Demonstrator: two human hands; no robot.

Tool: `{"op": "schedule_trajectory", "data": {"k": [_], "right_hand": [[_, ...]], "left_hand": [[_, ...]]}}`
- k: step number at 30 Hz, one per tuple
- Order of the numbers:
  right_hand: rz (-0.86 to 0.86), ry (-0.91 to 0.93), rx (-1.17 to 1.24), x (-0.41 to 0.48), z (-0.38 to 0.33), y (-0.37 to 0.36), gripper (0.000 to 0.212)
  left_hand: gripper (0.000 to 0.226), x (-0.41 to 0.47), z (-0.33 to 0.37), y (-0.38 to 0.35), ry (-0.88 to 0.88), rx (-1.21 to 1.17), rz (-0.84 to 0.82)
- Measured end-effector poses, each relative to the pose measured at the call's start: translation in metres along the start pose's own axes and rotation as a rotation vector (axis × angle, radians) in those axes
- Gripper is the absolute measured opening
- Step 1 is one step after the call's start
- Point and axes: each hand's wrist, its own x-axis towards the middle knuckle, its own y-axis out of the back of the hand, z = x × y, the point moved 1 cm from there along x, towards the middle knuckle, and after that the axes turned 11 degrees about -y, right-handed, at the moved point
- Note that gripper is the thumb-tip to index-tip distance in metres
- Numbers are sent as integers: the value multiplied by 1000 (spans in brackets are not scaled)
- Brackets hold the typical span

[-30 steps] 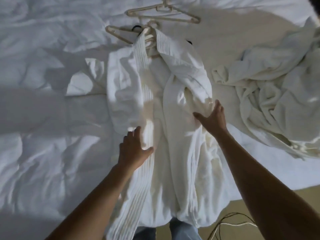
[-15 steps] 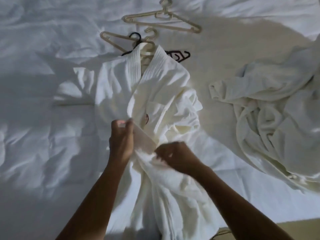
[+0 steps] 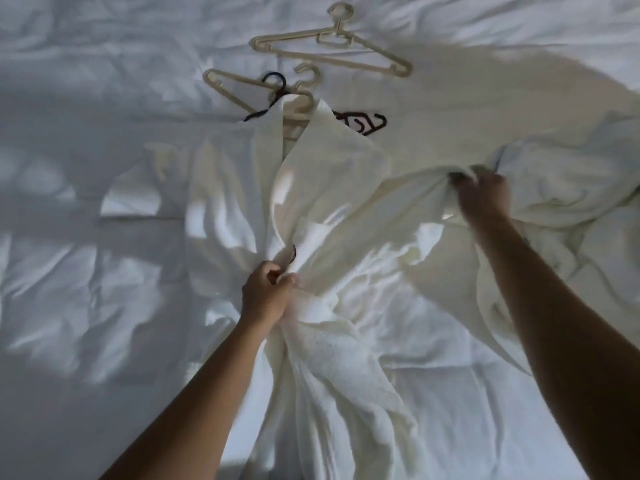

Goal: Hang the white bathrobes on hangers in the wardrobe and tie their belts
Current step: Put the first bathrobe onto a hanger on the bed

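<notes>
Both hands (image 3: 266, 294) (image 3: 483, 194) clutch soft, rumpled terry bathrobe (image 3: 332, 188).

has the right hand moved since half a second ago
Yes. The right hand swung out rightward from the white bathrobe's waist, away from the black hanger, gripping cloth.

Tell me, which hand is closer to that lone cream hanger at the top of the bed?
Right. The right hand grips white cloth below and right of the cream hanger. The left hand clutches the bathrobe waist, much farther down.
</notes>
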Motion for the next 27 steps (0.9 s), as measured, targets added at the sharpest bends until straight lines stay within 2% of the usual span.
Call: {"op": "schedule_trajectory", "data": {"k": [2,4,5,7,9,11,13,15,16,17,18,19,20,21,22,25,27], "right_hand": [[250,3,168,16,10,47,36],[541,-1,347,25,25,83,13],[639,-14,428,28,37,94,10],[764,-80,391,21,58,101,23],[686,-170,296,-5,62,90,39],[531,-189,-17,-43,61,58,60],[412,8,-126,-73,50,25,64],[281,264,-120,-96,41,-14,51],[170,369,-112,-106,36,-34,43],[30,412,-125,-117,28,-55,41],[-120,406,-170,-129,20,-77,50],[-250,385,-255,-142,12,-98,66],[-333,386,-362,-153,7,-118,79],[-372,406,-464,-158,4,-133,84],[-392,429,-523,-156,0,-143,80],[-476,384,-521,-121,-19,-147,49],[-603,351,-648,-95,-41,-139,37]], "left_hand": [[7,-3,9,-7,3,-276,-45],[12,-9,23,-19,21,-481,-135],[15,-12,28,-26,36,-526,-178],[19,-17,24,-36,72,-510,-230],[18,-17,10,-39,38,-322,-253],[18,-17,-1,-34,-41,-12,-306],[22,-17,-1,-25,-193,201,-228],[15,-15,5,-8,-372,280,19],[20,-12,5,0,-429,328,139],[39,-7,0,6,-414,426,195],[63,-1,-6,10,-357,555,187],[82,4,-16,14,-288,667,115],[91,8,-28,15,-241,746,12],[90,10,-38,15,-225,770,-86],[81,10,-45,15,-235,746,-159],[37,1,-38,26,-288,603,-342],[14,-9,-18,41,-242,485,-603]]}}
